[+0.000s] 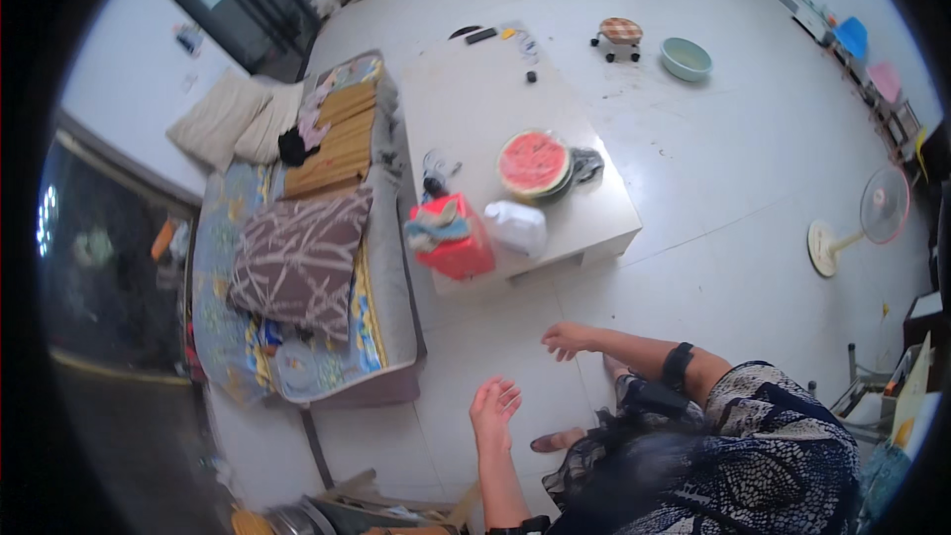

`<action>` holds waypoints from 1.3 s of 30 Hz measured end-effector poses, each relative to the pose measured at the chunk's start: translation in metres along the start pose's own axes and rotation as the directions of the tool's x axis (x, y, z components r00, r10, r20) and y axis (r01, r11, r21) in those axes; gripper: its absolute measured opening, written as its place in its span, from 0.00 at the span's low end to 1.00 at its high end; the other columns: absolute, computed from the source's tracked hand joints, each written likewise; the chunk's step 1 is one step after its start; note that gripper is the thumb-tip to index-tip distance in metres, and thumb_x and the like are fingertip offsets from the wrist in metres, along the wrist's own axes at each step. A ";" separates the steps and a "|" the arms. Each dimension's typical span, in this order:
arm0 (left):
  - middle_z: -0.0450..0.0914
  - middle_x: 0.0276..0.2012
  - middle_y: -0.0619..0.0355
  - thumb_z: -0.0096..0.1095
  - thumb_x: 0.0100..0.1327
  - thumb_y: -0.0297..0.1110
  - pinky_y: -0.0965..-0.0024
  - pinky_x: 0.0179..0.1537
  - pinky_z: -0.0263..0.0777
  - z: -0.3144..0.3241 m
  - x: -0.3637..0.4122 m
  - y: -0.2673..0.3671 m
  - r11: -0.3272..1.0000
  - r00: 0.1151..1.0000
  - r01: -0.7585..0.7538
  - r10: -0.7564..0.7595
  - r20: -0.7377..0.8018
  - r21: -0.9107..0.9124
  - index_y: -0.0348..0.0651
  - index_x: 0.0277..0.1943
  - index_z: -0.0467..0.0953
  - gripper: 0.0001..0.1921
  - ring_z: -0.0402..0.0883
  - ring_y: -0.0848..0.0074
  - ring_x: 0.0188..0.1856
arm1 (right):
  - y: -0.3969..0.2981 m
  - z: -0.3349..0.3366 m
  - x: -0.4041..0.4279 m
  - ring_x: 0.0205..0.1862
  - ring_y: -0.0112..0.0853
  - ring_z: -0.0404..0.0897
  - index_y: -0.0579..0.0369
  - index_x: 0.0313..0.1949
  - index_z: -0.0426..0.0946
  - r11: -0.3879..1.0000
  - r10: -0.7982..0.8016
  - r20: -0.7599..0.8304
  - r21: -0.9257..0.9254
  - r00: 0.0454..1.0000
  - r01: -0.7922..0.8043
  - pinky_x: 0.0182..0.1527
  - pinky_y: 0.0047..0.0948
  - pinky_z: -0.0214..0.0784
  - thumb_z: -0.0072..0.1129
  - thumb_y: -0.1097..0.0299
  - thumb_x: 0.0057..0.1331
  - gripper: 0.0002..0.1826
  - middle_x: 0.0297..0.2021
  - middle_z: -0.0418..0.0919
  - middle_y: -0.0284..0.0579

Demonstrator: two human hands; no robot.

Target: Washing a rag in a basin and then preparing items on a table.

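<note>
My left hand (495, 405) is raised over the white tiled floor, palm partly turned up, its fingers apart and nothing in it. Held out a little farther is my right hand (570, 340), empty, with loosely bent fingers. Both are clear of the low white table (475, 104). Nearest them on its near end stand a red box (464, 253) with cloths (438, 229) on top and a white plastic jug (516, 228). Behind the jug, a cut watermelon half (533, 161) lies red side up, its flesh glossy. A dark crumpled plastic bag (587, 166) touches its side.
A sofa (401, 312) with a patterned brown cushion (304, 260) runs along the table's left. To the right are a wheeled stool (620, 31), a green basin (686, 59) and a standing fan (825, 249). Wooden furniture (364, 490) stands at the bottom edge.
</note>
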State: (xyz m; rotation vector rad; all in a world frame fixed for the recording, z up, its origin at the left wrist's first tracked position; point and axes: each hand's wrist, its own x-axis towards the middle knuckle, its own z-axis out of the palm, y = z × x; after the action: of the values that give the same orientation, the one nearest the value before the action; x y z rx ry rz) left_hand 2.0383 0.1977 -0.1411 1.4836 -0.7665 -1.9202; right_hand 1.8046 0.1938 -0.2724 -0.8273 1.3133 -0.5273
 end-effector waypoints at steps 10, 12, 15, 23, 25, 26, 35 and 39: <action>0.77 0.43 0.54 0.50 0.67 0.36 0.66 0.46 0.72 0.129 0.129 0.010 0.961 0.932 -0.023 -0.079 0.353 0.276 0.39 0.53 0.70 0.15 0.77 0.72 0.43 | 0.062 -0.185 -0.037 0.29 0.31 0.79 0.62 0.49 0.71 0.895 0.016 -0.539 0.384 0.842 0.229 0.29 0.27 0.74 0.47 0.65 0.62 0.18 0.36 0.77 0.46; 0.77 0.44 0.52 0.49 0.67 0.35 0.69 0.43 0.73 0.157 0.147 0.008 0.941 0.910 -0.045 -0.100 0.402 0.336 0.37 0.53 0.70 0.15 0.78 0.73 0.41 | 0.071 -0.203 -0.043 0.30 0.31 0.79 0.62 0.50 0.70 0.880 0.027 -0.573 0.403 0.819 0.253 0.29 0.27 0.74 0.47 0.65 0.62 0.19 0.37 0.77 0.46; 0.78 0.44 0.52 0.49 0.67 0.35 0.71 0.42 0.74 0.169 0.166 -0.004 0.908 0.894 -0.013 -0.177 0.412 0.420 0.37 0.52 0.71 0.15 0.78 0.74 0.40 | 0.094 -0.193 -0.042 0.31 0.30 0.79 0.63 0.51 0.69 0.850 0.091 -0.584 0.467 0.807 0.242 0.30 0.26 0.74 0.47 0.65 0.62 0.20 0.37 0.77 0.46; 0.79 0.41 0.55 0.50 0.66 0.35 0.73 0.41 0.74 0.229 0.234 -0.007 0.876 0.847 0.046 -0.289 0.446 0.480 0.39 0.51 0.72 0.14 0.79 0.75 0.40 | 0.106 -0.238 -0.004 0.33 0.32 0.80 0.63 0.51 0.70 0.846 0.222 -0.516 0.524 0.827 0.100 0.33 0.28 0.75 0.48 0.67 0.61 0.20 0.39 0.77 0.47; 0.79 0.41 0.55 0.50 0.66 0.35 0.73 0.40 0.74 0.239 0.248 -0.004 0.864 0.845 0.062 -0.312 0.434 0.500 0.39 0.51 0.72 0.14 0.79 0.75 0.39 | 0.098 -0.256 0.012 0.33 0.33 0.80 0.62 0.51 0.71 0.865 0.209 -0.562 0.488 0.800 0.117 0.33 0.29 0.75 0.49 0.66 0.59 0.21 0.39 0.77 0.46; 0.79 0.41 0.55 0.50 0.66 0.35 0.73 0.40 0.74 0.244 0.256 -0.002 0.857 0.846 0.071 -0.322 0.424 0.510 0.39 0.51 0.72 0.14 0.79 0.76 0.39 | 0.091 -0.267 0.021 0.33 0.32 0.79 0.62 0.50 0.71 0.864 0.185 -0.577 0.481 0.796 0.148 0.33 0.29 0.75 0.50 0.66 0.58 0.21 0.38 0.77 0.45; 0.79 0.41 0.53 0.50 0.66 0.34 0.70 0.40 0.75 0.302 0.318 -0.001 0.869 0.903 0.198 -0.342 0.261 0.453 0.38 0.51 0.72 0.14 0.80 0.73 0.38 | 0.075 -0.338 0.093 0.32 0.30 0.80 0.60 0.50 0.71 0.869 0.126 -0.345 0.491 0.930 0.065 0.30 0.27 0.75 0.51 0.66 0.62 0.18 0.36 0.77 0.43; 0.79 0.39 0.56 0.52 0.66 0.36 0.74 0.39 0.74 0.354 0.344 -0.004 0.922 0.950 0.220 -0.277 0.144 0.320 0.39 0.50 0.73 0.14 0.79 0.75 0.38 | 0.071 -0.393 0.101 0.30 0.29 0.80 0.61 0.50 0.72 0.892 0.130 -0.173 0.450 0.976 -0.039 0.29 0.27 0.75 0.51 0.67 0.61 0.18 0.35 0.78 0.43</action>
State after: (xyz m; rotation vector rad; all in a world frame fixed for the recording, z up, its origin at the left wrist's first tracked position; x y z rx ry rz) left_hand 1.6224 -0.0250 -0.2864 1.6634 -1.0352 -2.2374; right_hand 1.4351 0.0721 -0.4078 -0.3391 1.3315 -0.8209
